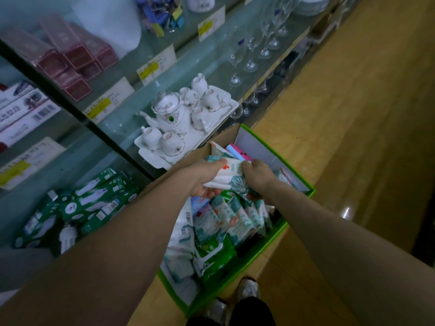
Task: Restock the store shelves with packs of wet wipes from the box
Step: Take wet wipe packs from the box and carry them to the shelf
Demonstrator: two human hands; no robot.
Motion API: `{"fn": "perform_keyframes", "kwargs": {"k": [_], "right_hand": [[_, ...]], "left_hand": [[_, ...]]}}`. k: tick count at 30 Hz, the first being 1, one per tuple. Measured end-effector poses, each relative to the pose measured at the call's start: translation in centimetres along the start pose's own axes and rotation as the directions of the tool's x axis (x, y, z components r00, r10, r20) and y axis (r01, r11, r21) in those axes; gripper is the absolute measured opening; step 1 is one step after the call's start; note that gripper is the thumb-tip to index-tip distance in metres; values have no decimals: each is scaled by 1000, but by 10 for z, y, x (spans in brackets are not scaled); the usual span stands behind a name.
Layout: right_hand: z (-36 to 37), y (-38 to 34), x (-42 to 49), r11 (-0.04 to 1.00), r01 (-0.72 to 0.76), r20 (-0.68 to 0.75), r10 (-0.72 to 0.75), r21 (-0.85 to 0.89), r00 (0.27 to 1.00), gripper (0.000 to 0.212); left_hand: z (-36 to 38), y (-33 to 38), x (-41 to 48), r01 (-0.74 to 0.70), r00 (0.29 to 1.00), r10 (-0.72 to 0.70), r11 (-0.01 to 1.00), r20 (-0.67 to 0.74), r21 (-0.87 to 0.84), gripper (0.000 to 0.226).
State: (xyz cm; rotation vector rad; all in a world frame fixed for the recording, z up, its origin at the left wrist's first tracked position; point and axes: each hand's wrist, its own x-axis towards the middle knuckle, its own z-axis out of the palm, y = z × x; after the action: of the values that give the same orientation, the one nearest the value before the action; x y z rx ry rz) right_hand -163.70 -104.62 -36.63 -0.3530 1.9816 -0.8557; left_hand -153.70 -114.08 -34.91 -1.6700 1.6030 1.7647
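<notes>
Head view is showing a pack of wet wipes [223, 176], white with a leafy print, being held just above the open green box [266, 245] on the floor. The left hand [203, 182] is gripping one end, fingers curled underneath; the right hand [257, 176] is clutching the other end. Many more packs are filling the box, so most restocking appears undone. Beside it, glass shelves [207, 67] are carrying a tea set [174, 116] and green packages [98, 201], too blurred to identify. Forearms are hiding part of the box.
</notes>
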Motion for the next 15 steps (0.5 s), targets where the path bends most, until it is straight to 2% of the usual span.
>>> {"fn": "perform_keyframes", "kwargs": {"k": [5, 10, 15], "right_hand": [[-27, -11, -28, 998, 60, -109, -61, -17, 992, 49], [-57, -29, -70, 997, 70, -232, -70, -7, 970, 44], [-94, -44, -124, 988, 155, -344, -141, 14, 928, 52]], "left_hand": [[8, 23, -20, -88, 996, 88, 991, 5, 96, 52], [16, 58, -67, -171, 983, 157, 969, 92, 176, 41], [31, 90, -120, -294, 952, 257, 919, 167, 262, 39]]}}
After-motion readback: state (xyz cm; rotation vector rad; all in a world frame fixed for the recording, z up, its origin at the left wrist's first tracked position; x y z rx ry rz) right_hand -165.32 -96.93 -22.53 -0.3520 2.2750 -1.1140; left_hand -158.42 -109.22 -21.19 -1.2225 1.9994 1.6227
